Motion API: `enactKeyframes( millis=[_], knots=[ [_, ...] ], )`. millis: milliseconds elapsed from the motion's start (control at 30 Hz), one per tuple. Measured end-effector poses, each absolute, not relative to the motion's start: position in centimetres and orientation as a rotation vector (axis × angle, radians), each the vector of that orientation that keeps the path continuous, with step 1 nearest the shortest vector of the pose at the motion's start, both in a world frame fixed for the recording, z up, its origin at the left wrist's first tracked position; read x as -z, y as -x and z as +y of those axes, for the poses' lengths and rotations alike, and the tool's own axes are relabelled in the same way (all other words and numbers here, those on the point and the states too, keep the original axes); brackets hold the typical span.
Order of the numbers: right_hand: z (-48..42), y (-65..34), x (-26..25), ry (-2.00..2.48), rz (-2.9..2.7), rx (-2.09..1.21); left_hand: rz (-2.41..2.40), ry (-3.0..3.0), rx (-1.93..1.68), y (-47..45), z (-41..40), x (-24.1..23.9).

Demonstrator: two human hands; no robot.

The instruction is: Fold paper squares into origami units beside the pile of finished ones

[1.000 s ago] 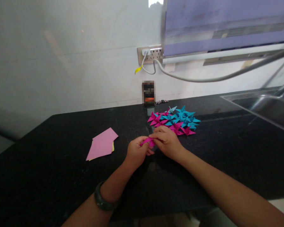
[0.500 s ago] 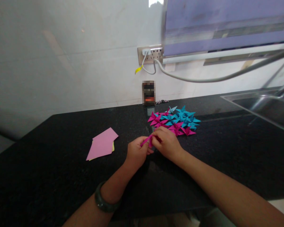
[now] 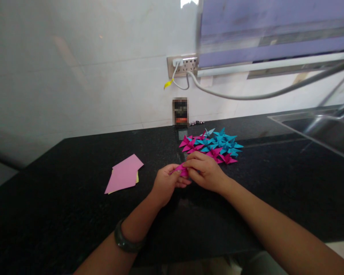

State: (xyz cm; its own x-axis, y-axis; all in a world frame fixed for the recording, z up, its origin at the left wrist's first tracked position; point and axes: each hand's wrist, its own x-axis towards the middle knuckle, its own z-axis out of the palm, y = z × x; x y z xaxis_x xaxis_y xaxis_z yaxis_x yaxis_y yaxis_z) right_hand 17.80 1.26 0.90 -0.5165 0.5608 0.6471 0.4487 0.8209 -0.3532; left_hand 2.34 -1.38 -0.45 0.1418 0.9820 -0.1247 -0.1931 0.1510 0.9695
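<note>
A small folded piece of magenta paper [image 3: 184, 171] is held between my two hands above the dark counter. My left hand [image 3: 166, 184] pinches it from the left, thumb on top and the other fingers beneath. From the right, the fingertips of my right hand [image 3: 204, 172] press on the paper's upper edge. Just beyond my right hand lies a cluster of folded paper cranes, several magenta cranes [image 3: 214, 153] in front and several blue cranes [image 3: 222, 141] behind. A paler blue crane [image 3: 208, 132] sits at the back of the cluster.
Pink paper sheets [image 3: 124, 175] with a yellow edge beneath lie left of my hands on the black counter [image 3: 83, 160]. Against the wall stands a blurred dark box [image 3: 180, 112]. A sink [image 3: 326, 128] is at right; a grey hose [image 3: 246, 97] hangs along the wall.
My right hand has turned slightly and its fingers have shifted on the magenta paper. The paper now lies flatter between both hands. The cranes and sheets have stayed in place.
</note>
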Motion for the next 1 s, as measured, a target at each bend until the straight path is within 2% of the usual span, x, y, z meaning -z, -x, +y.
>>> enactKeyframes(
  millis=[567, 767, 867, 1000],
  knots=[
    [1.1, -17.8, -1.1, 0.688, -2.253, -0.294, 0.939, -0.985, -0.973, -2.2, -1.4, 0.1],
    [0.8, -17.5, -1.0, 0.816, -1.993, -0.277, 1.035, -0.952, -1.127, -2.1, -1.0, 0.5],
    [0.8, -17.2, -0.9, 0.998, -1.902, -0.395, 1.078, -0.942, -1.219, -2.1, -0.9, 0.5],
    [1.2, -16.6, 0.1, 1.096, -1.888, -0.745, 1.125, -1.009, -1.229, -2.1, -1.0, 0.5]
  ],
)
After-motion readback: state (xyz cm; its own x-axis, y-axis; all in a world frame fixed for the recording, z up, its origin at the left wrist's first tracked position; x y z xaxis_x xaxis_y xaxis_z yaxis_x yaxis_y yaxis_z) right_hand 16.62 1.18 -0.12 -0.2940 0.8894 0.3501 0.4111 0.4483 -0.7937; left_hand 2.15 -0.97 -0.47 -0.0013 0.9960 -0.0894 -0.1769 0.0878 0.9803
